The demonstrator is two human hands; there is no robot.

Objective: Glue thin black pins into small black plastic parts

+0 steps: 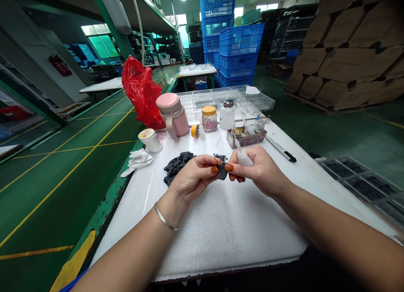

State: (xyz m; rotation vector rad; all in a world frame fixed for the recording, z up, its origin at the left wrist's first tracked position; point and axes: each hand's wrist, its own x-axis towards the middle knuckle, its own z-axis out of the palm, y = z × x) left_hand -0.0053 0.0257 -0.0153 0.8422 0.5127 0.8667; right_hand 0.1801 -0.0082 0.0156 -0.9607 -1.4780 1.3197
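Between both hands, above the white foam sheet (233, 224), is a small black plastic part (222, 173). My left hand (197, 174) pinches it from the left with thumb and fingertips. From the right, my right hand (252, 168) grips the part's edge between thumb and forefinger. A small white squeeze bottle with a thin nozzle (243, 156) is also tucked in my right hand, its tip pointing up. Behind my left hand lies a heap of black plastic parts (177, 165). Tiny black pieces (220, 157) are scattered just beyond my fingertips, partly hidden by them.
Farther back stand a pink mug (176, 117), yellow tape roll (195, 131), jar (209, 119), white pump bottle (227, 115) and small box of bottles (248, 137). A utility knife (280, 149) lies right. White gloves (137, 161) and a lidded tub (150, 140) sit left.
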